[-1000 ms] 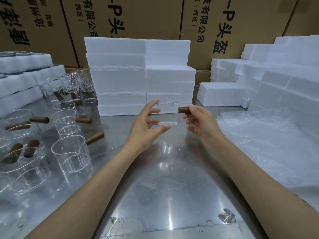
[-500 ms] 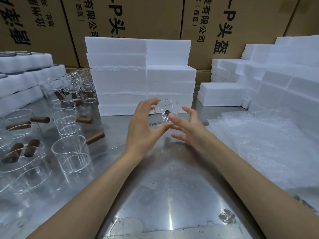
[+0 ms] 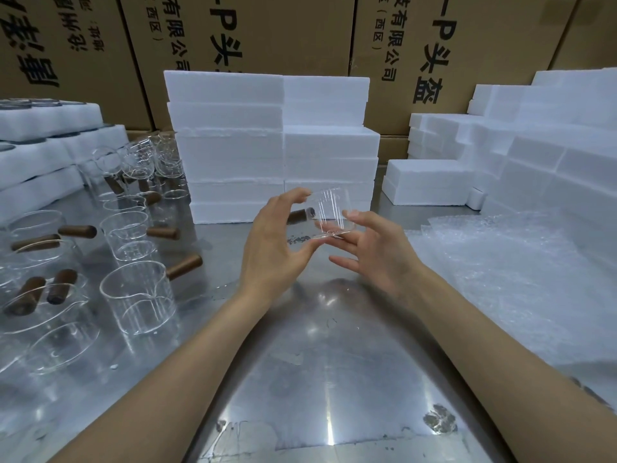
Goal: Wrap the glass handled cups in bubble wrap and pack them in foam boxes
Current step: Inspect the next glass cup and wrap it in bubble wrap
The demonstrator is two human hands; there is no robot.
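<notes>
A clear glass cup [image 3: 330, 213] with a brown wooden handle hangs above the metal table [image 3: 317, 379], in front of the foam stack. My left hand [image 3: 277, 245] grips it, forefinger at the rim and thumb under the base. The handle points left, behind that hand. My right hand [image 3: 374, 248] has straight fingers that touch the cup's right side and base. Sheets of bubble wrap [image 3: 521, 279] lie on the table at the right. White foam boxes [image 3: 270, 145] are stacked straight ahead.
Several more glass cups with wooden handles [image 3: 137, 295] crowd the table's left side. Foam trays [image 3: 43, 145] stand at the far left and further foam boxes [image 3: 534, 162] at the right. Cardboard cartons [image 3: 283, 31] wall off the back.
The cup has been turned in my hands: its handle went from the right, held by my right hand, round to the left. My right hand let go of the handle and now touches the cup's side.
</notes>
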